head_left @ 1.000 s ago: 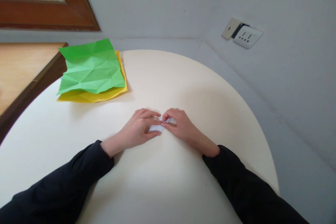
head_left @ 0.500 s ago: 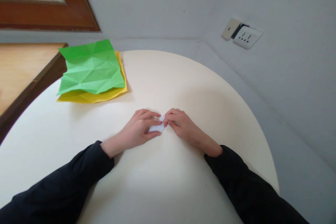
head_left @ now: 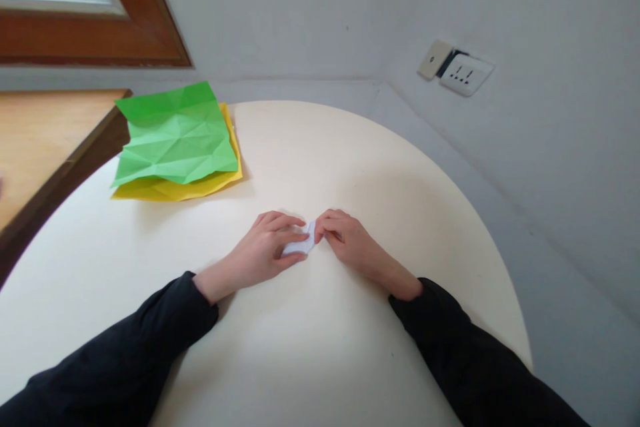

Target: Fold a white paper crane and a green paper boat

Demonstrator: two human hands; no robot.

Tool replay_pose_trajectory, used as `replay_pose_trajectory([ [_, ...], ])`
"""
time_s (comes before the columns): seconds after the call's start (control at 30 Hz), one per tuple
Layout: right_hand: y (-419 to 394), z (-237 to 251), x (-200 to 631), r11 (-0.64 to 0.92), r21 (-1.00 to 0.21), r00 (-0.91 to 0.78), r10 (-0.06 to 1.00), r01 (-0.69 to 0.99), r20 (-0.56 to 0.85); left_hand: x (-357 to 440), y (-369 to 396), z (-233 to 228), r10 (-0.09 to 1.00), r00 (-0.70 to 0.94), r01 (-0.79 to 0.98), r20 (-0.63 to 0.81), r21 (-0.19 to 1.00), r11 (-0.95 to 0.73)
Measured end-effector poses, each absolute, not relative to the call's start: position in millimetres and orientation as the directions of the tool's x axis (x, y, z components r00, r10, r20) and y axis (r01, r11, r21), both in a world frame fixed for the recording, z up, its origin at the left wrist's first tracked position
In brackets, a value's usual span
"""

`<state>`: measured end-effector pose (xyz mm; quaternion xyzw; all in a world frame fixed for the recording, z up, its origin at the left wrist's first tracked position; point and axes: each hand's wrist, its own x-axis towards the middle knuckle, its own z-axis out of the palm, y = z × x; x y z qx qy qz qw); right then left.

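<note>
Both hands meet near the middle of the round table (head_left: 350, 147), slightly toward the near side. Left hand (head_left: 265, 250) pinches the small folded white paper (head_left: 301, 245) between thumb and fingers; right hand (head_left: 345, 240) closes its fingertips on the paper's right end. I log both as grasping, knuckles resting on the tabletop.

Risks, as I judge them:
- The piece is tiny and held only at its edges — a sideways pull from either hand could tear it or open a crease.
- Uneven pressure could set a fold off-line; the paper is too small to correct easily.
- A slip would drop it flat on the table, white on cream, hard to pick back up.

Not resolvable from this view:
- Most of the paper sits under the fingers; I cannot tell its shape or how many layers it has.
- Right thumb hidden behind the fingers.
- Yellow sheet (head_left: 175, 188) lies mostly under the creased green sheet (head_left: 175, 137), far left — only its margin shows.
- Wall socket (head_left: 465, 73) far right, detail blurred.
</note>
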<state>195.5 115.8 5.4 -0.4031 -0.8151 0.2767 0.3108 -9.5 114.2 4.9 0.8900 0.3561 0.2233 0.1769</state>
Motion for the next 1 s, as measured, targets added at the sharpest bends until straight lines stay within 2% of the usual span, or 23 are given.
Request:
replay_pose_trajectory([
  [0.1,112.4,3.3,195.9,0.569,-0.677,-0.452,0.811,0.466,0.370,-9.8,113.8,5.9,0.715,0.625,0.520,0.314,0.516,-0.681],
  [0.2,108.2,2.5,196.5,0.647,-0.616,-0.448,0.760,0.449,0.471,-10.5,114.3,7.3,0.778,0.527,0.523,0.342,0.591,-0.614],
  [0.33,105.2,1.7,196.2,0.696,-0.522,-0.488,0.718,0.494,0.496,-11.6,116.4,7.1,0.865,0.387,0.619,0.320,0.605,-0.501],
  [0.53,106.5,-0.7,195.6,0.709,-0.489,-0.521,0.705,0.509,0.481,-11.4,117.8,2.3,0.837,0.462,0.660,0.293,0.517,-0.545],
  [0.83,108.2,-3.9,194.1,0.738,-0.400,-0.528,0.671,0.543,0.520,-10.6,117.7,4.9,0.809,0.519,0.623,0.274,0.527,-0.578],
  [1.0,108.0,-2.1,193.9,0.732,-0.382,-0.506,0.672,0.564,0.540,-10.7,118.2,3.9,0.772,0.569,0.603,0.283,0.495,-0.626],
])
